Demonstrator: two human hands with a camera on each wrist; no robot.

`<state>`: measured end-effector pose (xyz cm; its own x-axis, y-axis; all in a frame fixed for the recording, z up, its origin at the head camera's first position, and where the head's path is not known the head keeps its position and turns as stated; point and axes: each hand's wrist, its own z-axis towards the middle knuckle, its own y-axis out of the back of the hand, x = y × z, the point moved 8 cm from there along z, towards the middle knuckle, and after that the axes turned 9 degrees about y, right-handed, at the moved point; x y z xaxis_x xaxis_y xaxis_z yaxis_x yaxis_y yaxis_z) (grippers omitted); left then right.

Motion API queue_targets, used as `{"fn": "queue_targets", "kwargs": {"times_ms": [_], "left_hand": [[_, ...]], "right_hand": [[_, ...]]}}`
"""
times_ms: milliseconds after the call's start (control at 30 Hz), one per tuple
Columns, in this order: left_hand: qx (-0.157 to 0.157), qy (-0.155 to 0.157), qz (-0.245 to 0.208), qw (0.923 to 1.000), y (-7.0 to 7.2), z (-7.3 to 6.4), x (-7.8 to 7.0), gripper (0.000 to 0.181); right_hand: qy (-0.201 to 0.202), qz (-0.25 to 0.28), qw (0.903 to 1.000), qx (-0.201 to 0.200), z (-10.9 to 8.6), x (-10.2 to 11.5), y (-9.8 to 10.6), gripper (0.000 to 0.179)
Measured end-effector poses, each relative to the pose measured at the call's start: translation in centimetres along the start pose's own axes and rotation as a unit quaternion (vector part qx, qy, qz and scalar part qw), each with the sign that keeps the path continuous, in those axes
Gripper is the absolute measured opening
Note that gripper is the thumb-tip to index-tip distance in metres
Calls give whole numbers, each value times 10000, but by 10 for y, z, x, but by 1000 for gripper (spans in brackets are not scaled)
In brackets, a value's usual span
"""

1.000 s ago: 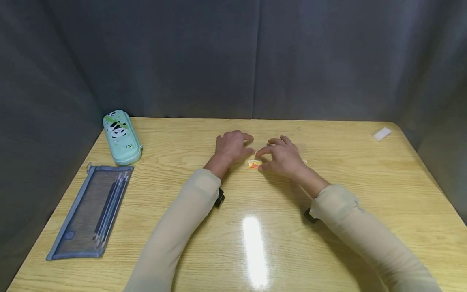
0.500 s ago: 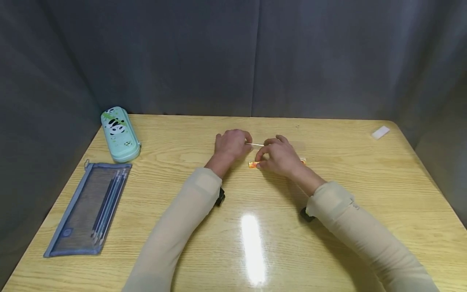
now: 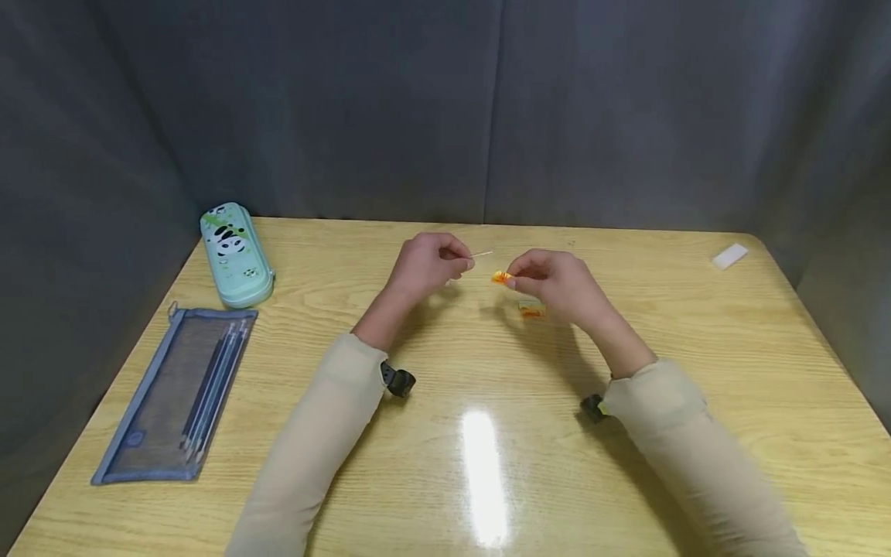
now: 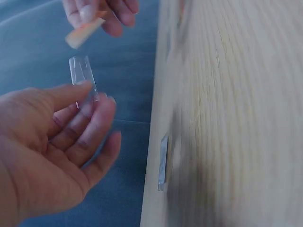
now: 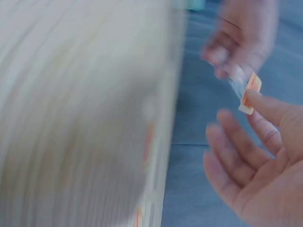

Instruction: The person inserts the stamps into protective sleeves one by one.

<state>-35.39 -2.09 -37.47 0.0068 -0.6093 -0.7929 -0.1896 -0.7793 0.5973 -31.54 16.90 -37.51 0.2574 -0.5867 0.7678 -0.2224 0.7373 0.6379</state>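
Observation:
My left hand (image 3: 426,267) pinches a small clear plastic piece (image 4: 81,68) between thumb and fingers. It looks flat and glossy in the left wrist view, and shows only as a thin pale line in the head view. To its right, my right hand (image 3: 560,282) pinches a small printed orange and yellow piece (image 3: 500,277) by one end, thumb on its face. The two pieces face each other above the table, a short gap apart in the head view. Below the right hand, another orange-printed piece (image 3: 532,310) with a clear edge lies on the table.
A mint panda pencil case (image 3: 240,259) stands at the back left of the wooden table (image 3: 390,480). In front of it lies a blue mesh zip pouch (image 3: 156,387) holding several pencils. A white eraser-like block (image 3: 729,256) is at the far right. Dark curtains surround the table.
Both hands have risen from the tabletop and moved apart. The left now holds the clear piece up, and the right has picked up an orange printed piece, uncovering another one below.

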Motion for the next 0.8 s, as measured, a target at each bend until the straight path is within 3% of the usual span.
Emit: {"fn": "queue_targets", "kwargs": {"times_ms": [133, 333, 600, 800], "left_hand": [[352, 148, -1165, 9925, 1, -7, 8, 13], [516, 309, -2293, 9715, 3, -13, 12, 29], [968, 480, -2855, 9523, -9, -17, 16, 33], [1277, 747, -2869, 9465, -25, -19, 19, 22]], "right_hand": [[-161, 1362, 9901, -281, 0, 2, 7, 20], [51, 2164, 9743, -632, 0, 4, 11, 22], [227, 2581, 9634, -693, -2, 5, 10, 15], [119, 2693, 9612, -588, -3, 2, 7, 14]]}}
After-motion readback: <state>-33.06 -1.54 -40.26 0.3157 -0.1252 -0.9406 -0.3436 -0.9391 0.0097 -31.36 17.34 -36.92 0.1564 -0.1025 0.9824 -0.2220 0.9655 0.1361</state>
